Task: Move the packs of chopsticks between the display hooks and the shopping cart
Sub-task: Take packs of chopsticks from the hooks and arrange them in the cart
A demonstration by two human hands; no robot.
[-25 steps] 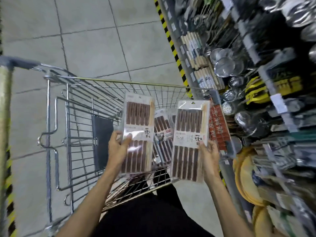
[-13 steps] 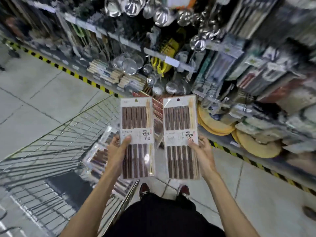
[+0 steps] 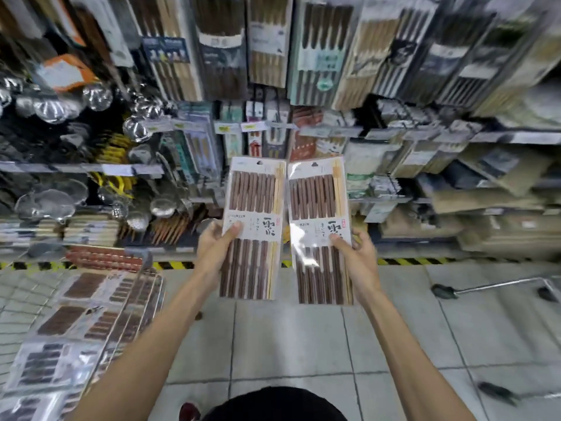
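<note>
Over the last second the view is swung away from the shopping cart (image 3: 18,296), which is now seen only at the near left, and is turned squarely onto the display shelving (image 3: 513,136). The two packs are carried along with that turn: earlier they are held over the cart's basket, and now they are raised in front of the shelves, over the tiled floor (image 3: 288,344). This is judged to mean that the packs are being taken from the cart back towards the hooks, not dropped in. The hooks themselves cannot be made out in the blur; only rows of hanging chopstick packs (image 3: 328,41) are seen at the far top.

The left pack of chopsticks (image 3: 253,205) is gripped at its left edge by the left hand (image 3: 212,250), the thumb laid across the printed label and the fingers hidden behind. The right pack of chopsticks (image 3: 317,205) is gripped likewise at its right edge by the right hand (image 3: 358,256). Both packs are held upright, side by side, their inner edges nearly touching. More packs in the cart (image 3: 85,314) are left lying flat.
</note>
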